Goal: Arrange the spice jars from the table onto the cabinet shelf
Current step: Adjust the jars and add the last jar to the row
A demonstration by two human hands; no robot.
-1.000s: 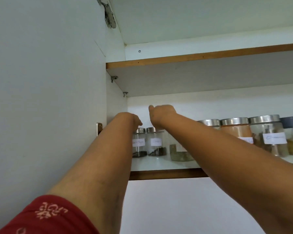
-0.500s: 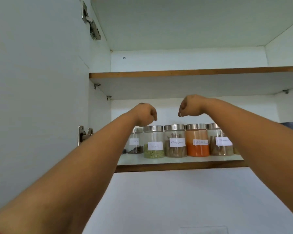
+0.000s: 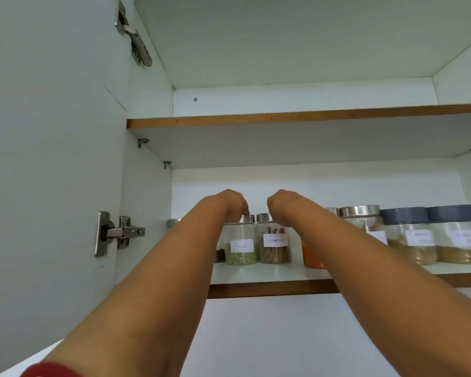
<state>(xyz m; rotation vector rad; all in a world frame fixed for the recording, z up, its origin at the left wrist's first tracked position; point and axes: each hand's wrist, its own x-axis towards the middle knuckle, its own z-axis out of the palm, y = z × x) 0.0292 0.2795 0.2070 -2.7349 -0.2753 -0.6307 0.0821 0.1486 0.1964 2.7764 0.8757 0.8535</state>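
Observation:
A row of labelled glass spice jars stands on the lower cabinet shelf (image 3: pixel 269 277). The fennel jar (image 3: pixel 241 247) holds green seeds, and the cinnamon jar (image 3: pixel 274 246) stands right beside it with brown sticks. My left hand (image 3: pixel 233 204) is raised, its fingers curled down onto the fennel jar's steel lid. My right hand (image 3: pixel 282 206) curls over the cinnamon jar's lid, with its fingertips hidden behind the wrist. Partly hidden by my right forearm are an orange powder jar (image 3: pixel 310 258) and a steel-lidded jar (image 3: pixel 360 213).
Two blue-lidded jars (image 3: pixel 408 240) (image 3: pixel 458 240) stand at the right of the row. A dark spice jar (image 3: pixel 219 255) peeks out behind my left arm. The upper shelf (image 3: pixel 283 118) runs above. The open cabinet door (image 3: pixel 52 186) with its hinge (image 3: pixel 120 232) is on the left.
Both hands have dropped from just above the jars onto the lids of the fennel and cinnamon jars. The view has shifted, and the blue-lidded jars now show on the right.

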